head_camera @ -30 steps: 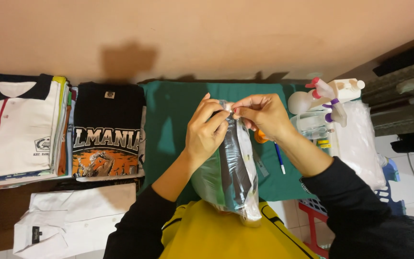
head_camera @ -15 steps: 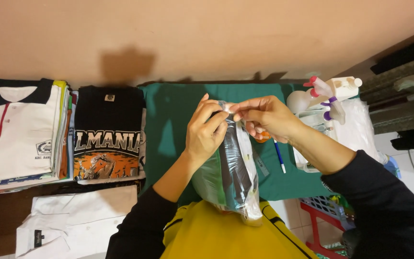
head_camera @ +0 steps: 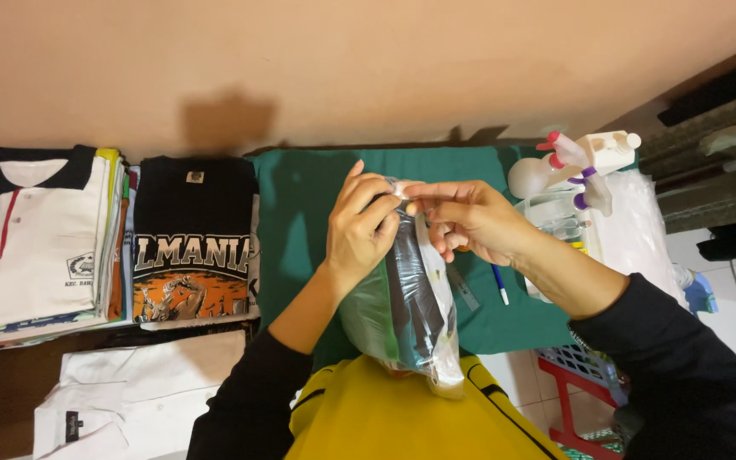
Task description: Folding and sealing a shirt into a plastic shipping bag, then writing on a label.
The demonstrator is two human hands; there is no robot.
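A green mat [head_camera: 300,221] covered the table below a tan wall [head_camera: 368,68]; folded shirts [head_camera: 193,243] lay left, spray bottles [head_camera: 585,162] right. Both the left hand [head_camera: 364,226] and right hand [head_camera: 466,220] pinched the top of a clear bag [head_camera: 411,307] hanging between them.

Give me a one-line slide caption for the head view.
Both hands, left and right, pinch a clear bag of folded clothing above a green mat.
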